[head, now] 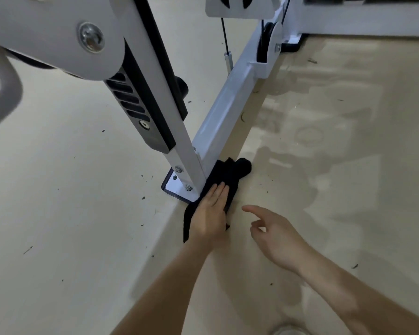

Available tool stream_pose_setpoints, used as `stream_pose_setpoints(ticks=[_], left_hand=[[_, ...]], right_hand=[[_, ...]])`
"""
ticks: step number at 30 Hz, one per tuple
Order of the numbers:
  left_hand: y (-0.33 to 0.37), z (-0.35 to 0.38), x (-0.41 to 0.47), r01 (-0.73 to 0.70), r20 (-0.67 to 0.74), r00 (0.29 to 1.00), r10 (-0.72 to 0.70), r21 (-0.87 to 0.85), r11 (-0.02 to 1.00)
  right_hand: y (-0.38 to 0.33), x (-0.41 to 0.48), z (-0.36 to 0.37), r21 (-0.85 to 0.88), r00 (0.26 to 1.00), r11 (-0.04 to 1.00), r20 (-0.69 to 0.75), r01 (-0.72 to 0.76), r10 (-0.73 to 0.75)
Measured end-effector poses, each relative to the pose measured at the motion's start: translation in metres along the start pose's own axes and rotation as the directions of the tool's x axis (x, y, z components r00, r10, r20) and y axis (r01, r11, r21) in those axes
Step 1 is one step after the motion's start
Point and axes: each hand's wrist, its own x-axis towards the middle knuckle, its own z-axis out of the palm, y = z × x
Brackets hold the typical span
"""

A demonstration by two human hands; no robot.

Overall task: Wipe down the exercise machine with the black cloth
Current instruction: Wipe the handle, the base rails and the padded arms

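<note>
- You are pressing your left hand [212,211], fingers straight, on the black cloth [230,172] lying against the exercise machine [228,110] base.
- Your right hand [273,235] is hovering nearby, relaxed, holding nothing.
- Your left palm is hiding part of the cloth.

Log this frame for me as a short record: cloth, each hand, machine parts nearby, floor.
cloth: black cloth, bunched on the floor against the foot of the white post
left: left hand flat on the cloth, fingers straight, beside the base plate
right: right hand holds nothing, index finger out, clear of the cloth
machine: white beam runs along the floor away from the post
floor state: beige, scattered dark specks
</note>
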Motion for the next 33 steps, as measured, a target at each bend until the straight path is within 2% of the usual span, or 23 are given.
stream_pose_setpoints(ticks=[2,4,5,6,7,8,9,10,11,12,13,14,15,16,17,18,19,23,24,27,29,31,33], left_hand=[[0.002,0.006,-0.029,0.056,0.009,0.998,-0.055,-0.120,0.991],[0.003,0.001,-0.048,0.100,-0.045,0.992,-0.114,-0.240,0.965],[0.006,-0.009,-0.051,0.184,-0.043,0.977,-0.211,-0.339,0.923],[0.013,-0.025,-0.050,0.311,-0.028,0.933,-0.360,-0.444,0.841],[0.023,-0.044,-0.044,0.440,0.059,0.864,-0.500,-0.571,0.693],[0.035,-0.063,-0.038,0.500,0.201,0.820,-0.536,-0.708,0.499],[0.047,-0.081,-0.034,0.494,0.304,0.812,-0.498,-0.813,0.308],[0.060,-0.099,-0.030,0.448,0.350,0.831,-0.433,-0.882,0.147],[0.071,-0.115,-0.027,0.401,0.345,0.858,-0.379,-0.913,0.075],[0.079,-0.127,-0.022,0.361,0.322,0.884,-0.339,-0.931,0.058],[0.083,-0.135,-0.019,0.328,0.269,0.902,-0.338,-0.936,0.130],[0.084,-0.139,-0.015,0.302,0.193,0.909,-0.370,-0.917,0.262],[0.080,-0.138,-0.012,0.274,0.096,0.912,-0.399,-0.866,0.418],[0.076,-0.137,-0.009,0.255,0.007,0.913,-0.407,-0.789,0.559],[0.074,-0.137,-0.008,0.241,-0.054,0.917,-0.396,-0.715,0.656],[0.074,-0.138,-0.009,0.223,-0.090,0.919,-0.383,-0.683,0.696],[0.075,-0.138,-0.008,0.208,-0.112,0.918,-0.380,-0.679,0.704],[0.082,-0.154,0.012,0.229,-0.114,0.877,-0.468,-0.756,0.613],[0.082,-0.159,0.018,0.260,-0.096,0.871,-0.481,-0.741,0.619],[0.077,-0.171,0.021,0.349,-0.099,0.874,-0.475,-0.552,0.757],[0.073,-0.177,0.017,0.337,-0.124,0.890,-0.438,-0.469,0.816],[0.071,-0.176,0.013,0.323,-0.080,0.898,-0.433,-0.548,0.772],[0.072,-0.172,0.007,0.368,-0.021,0.872,-0.488,-0.628,0.686]], right_hand=[[-0.007,0.003,-0.014,0.007,1.000,1.000,0.004,0.014,-0.014],[-0.013,0.006,-0.024,0.023,0.999,0.999,0.020,0.032,-0.033],[-0.015,0.006,-0.028,0.034,0.999,0.999,0.035,0.032,-0.034],[-0.018,0.005,-0.032,0.057,0.998,0.998,0.062,0.029,-0.032],[-0.021,0.002,-0.034,0.118,0.994,0.993,0.103,0.009,-0.021],[-0.024,-0.003,-0.036,0.217,0.988,0.976,0.157,-0.036,0.001],[-0.027,-0.007,-0.038,0.316,0.974,0.944,0.227,-0.097,0.024],[-0.032,-0.009,-0.040,0.386,0.957,0.913,0.289,-0.132,0.015],[-0.036,-0.009,-0.045,0.427,0.946,0.894,0.324,-0.140,-0.007],[-0.043,-0.006,-0.053,0.435,0.943,0.891,0.333,-0.127,-0.028],[-0.051,0.000,-0.060,0.391,0.945,0.915,0.325,-0.103,-0.033],[-0.061,0.009,-0.068,0.259,0.952,0.964,0.304,-0.060,-0.022],[-0.074,0.016,-0.077,0.046,0.960,0.999,0.280,0.008,-0.020],[-0.089,0.020,-0.085,-0.222,0.961,0.971,0.276,0.086,-0.021],[-0.104,0.022,-0.090,-0.466,0.959,0.869,0.282,0.164,-0.030],[-0.118,0.019,-0.095,-0.620,0.952,0.749,0.301,0.236,-0.050],[-0.130,0.017,-0.100,-0.692,0.940,0.658,0.333,0.298,-0.075],[-0.158,0.012,-0.127,-0.741,0.868,0.455,0.451,0.495,-0.210],[-0.159,0.014,-0.133,-0.749,0.856,0.415,0.467,0.517,-0.222],[-0.151,0.020,-0.149,-0.731,0.833,0.398,0.493,0.554,-0.252],[-0.144,0.029,-0.155,-0.713,0.824,0.412,0.499,0.567,-0.270],[-0.140,0.042,-0.160,-0.705,0.807,0.394,0.504,0.590,-0.307],[-0.141,0.057,-0.164,-0.689,0.772,0.353,0.522,0.633,-0.364]])
